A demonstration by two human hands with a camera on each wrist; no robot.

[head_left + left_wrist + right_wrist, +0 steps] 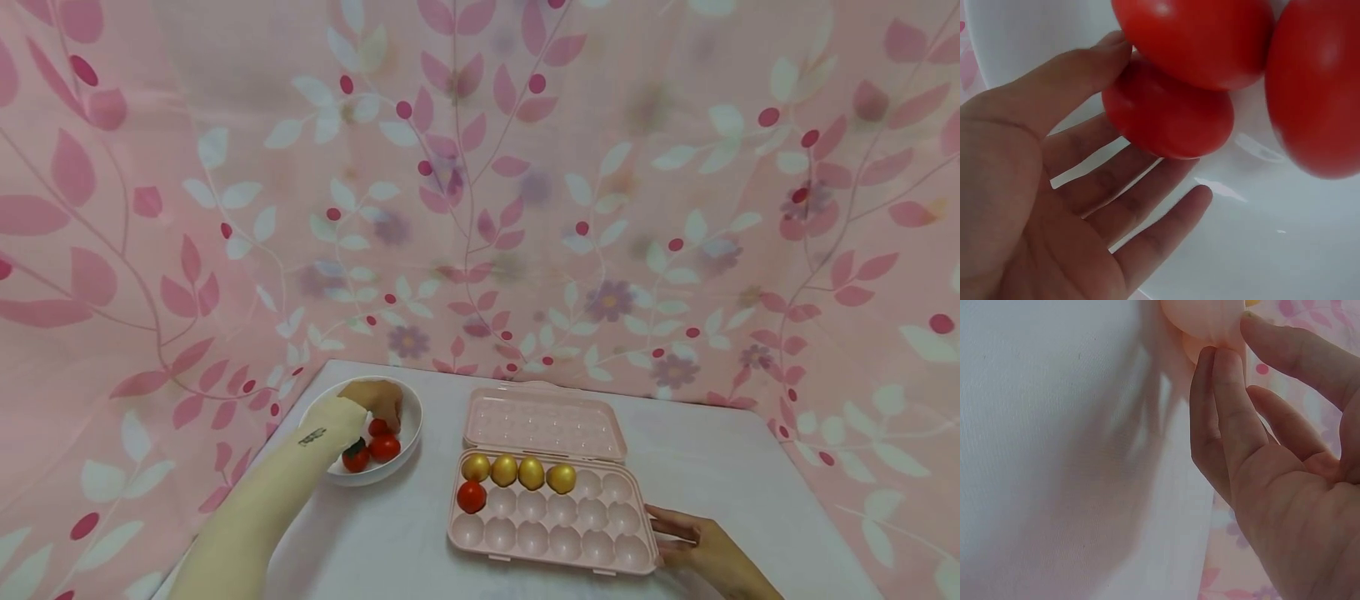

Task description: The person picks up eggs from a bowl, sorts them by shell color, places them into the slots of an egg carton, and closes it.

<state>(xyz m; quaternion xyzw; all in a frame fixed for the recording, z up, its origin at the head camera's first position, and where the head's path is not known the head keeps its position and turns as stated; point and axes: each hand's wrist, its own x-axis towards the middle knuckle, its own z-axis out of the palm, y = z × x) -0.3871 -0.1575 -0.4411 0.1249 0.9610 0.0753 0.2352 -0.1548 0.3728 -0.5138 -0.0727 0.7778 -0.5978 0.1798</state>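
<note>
My left hand [377, 400] reaches into a white bowl [375, 477] on the left side of the table. Its thumb and fingers hold a small red tomato [1172, 115], which lies against larger tomatoes [1200, 37] in the bowl. On the right, my right hand [697, 540] grips the right edge of a pink egg box [534, 540], thumb at the rim and fingertips against its underside. Several golden eggs [504, 471] fill the left part of the box's back row. Another tomato [471, 497] sits in the leftmost cup of the middle row.
The egg box's lid [546, 423] lies folded back behind it. A white cloth covers the table [720, 467]. Pink floral fabric [480, 208] hangs along the back and both sides. My left forearm [255, 508] crosses the table's front left.
</note>
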